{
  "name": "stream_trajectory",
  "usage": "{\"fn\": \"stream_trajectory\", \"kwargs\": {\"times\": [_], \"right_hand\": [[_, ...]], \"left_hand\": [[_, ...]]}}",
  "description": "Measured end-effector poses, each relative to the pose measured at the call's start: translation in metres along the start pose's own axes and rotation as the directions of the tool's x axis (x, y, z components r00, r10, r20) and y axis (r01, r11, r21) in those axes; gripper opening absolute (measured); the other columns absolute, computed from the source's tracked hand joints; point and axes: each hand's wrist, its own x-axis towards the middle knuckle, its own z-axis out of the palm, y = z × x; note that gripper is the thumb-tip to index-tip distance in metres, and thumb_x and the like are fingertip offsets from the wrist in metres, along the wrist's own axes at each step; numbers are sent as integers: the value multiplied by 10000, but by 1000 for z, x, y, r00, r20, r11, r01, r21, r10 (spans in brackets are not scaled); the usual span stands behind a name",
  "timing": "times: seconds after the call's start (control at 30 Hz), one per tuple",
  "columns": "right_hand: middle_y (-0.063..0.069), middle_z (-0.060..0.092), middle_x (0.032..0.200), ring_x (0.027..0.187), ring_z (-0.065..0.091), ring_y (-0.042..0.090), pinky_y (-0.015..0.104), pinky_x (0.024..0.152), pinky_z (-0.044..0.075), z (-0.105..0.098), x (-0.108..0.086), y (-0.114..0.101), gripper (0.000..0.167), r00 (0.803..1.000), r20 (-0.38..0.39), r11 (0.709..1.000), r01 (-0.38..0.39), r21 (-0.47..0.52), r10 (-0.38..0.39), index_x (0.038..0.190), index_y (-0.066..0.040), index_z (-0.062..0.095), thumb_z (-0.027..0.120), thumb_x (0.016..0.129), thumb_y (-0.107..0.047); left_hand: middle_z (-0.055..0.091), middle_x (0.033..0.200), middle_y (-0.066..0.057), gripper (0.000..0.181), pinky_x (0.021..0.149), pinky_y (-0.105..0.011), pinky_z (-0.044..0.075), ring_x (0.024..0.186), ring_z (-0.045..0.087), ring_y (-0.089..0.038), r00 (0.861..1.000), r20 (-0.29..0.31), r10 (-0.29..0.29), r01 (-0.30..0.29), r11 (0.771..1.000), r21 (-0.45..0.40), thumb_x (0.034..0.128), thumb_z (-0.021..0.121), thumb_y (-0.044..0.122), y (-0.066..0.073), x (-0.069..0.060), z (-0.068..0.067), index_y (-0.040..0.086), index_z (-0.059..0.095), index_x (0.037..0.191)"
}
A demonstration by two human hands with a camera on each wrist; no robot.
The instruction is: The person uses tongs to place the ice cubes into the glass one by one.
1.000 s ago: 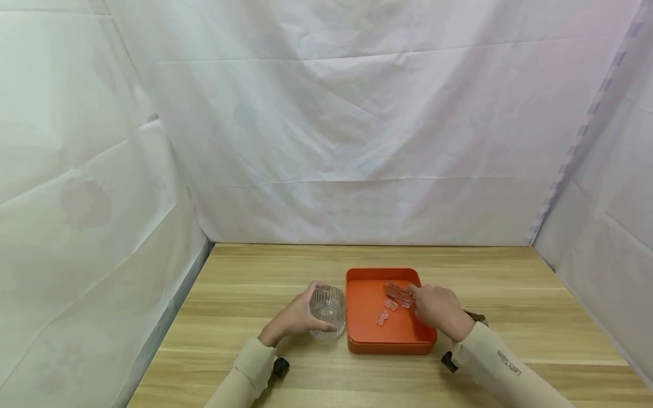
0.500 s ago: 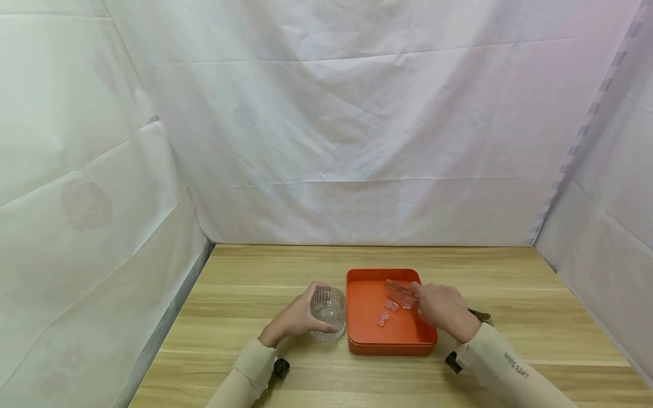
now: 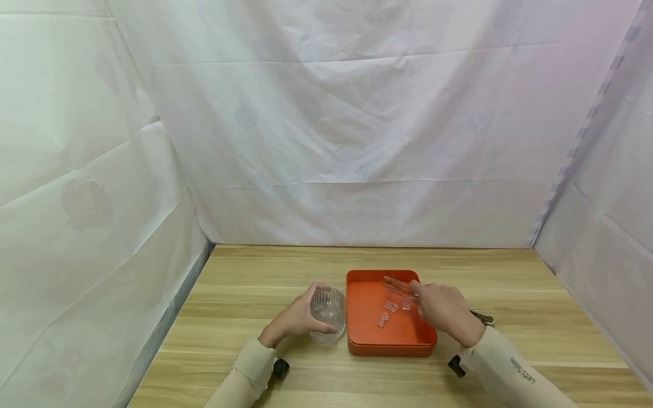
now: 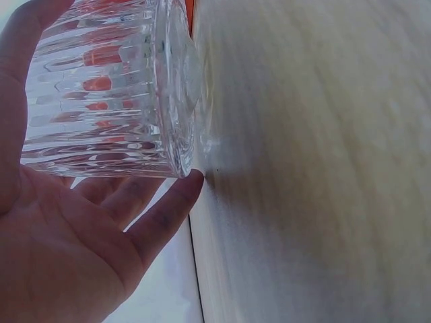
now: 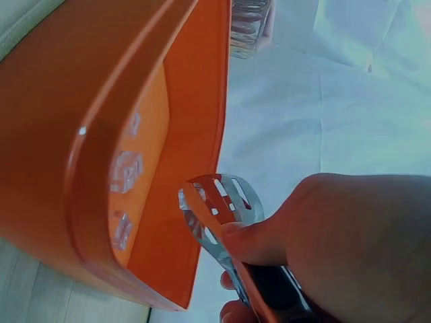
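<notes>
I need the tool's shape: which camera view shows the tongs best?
The right wrist view: it shows the tongs large, their slotted ends plain. In the head view they are small and blurred, above the orange tray; the left wrist view doesn't show them.

Ribbed glass cup (image 3: 328,313), glossy tray (image 3: 391,349), shiny metal tongs (image 5: 219,252), wood-grain table (image 3: 270,272), creased cloth (image 3: 367,141)

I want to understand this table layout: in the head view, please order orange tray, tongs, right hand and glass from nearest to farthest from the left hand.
1. Glass: held in the left hand.
2. Orange tray: right of the glass.
3. Tongs: above the tray.
4. Right hand: farthest right, holding the tongs.
</notes>
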Motion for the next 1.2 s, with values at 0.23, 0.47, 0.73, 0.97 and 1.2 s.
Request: {"fn": "stream_trajectory", "kwargs": {"times": [0.23,0.47,0.73,0.97,1.2], "right_hand": [[-52,410,555,428,379,124,271,389,313,-4,-1,-1,201,999,-34,1000,13,20,-12,907,-164,507,681,934,-262],[-70,382,546,422,346,104,261,386,291,-7,-2,-2,197,992,-112,999,53,-4,-54,900,-165,503,672,942,-257],[-79,375,552,424,331,85,249,390,279,-13,-3,-5,189,980,-180,997,81,-7,-81,917,-154,509,678,939,-237],[-86,374,566,425,319,71,241,389,275,-17,-4,-6,195,969,-228,995,99,-17,-100,921,-158,512,689,932,-237],[-89,358,559,420,300,69,241,385,258,-21,-5,-9,185,960,-257,994,110,-15,-110,912,-156,516,683,935,-233]], "left_hand": [[578,1232,-50,913,901,-394,500,1067,592,-224,1000,-3,11,-11,1000,16,658,925,334,0,-1,0,250,388,1391],[582,1234,-85,910,904,-416,512,1075,596,-248,1000,1,22,-22,1000,10,668,922,315,-1,1,0,221,383,1395],[581,1236,-85,909,905,-431,507,1074,592,-251,1000,-2,23,-23,1000,16,668,922,331,-1,0,-1,223,385,1395],[591,1218,-69,913,887,-395,512,1073,590,-232,1000,-1,19,-19,1000,25,673,919,331,1,1,-2,231,378,1401],[591,1215,-88,906,901,-428,503,1081,585,-247,1000,-3,16,-16,1000,18,668,922,326,0,0,-1,222,389,1392]]}}
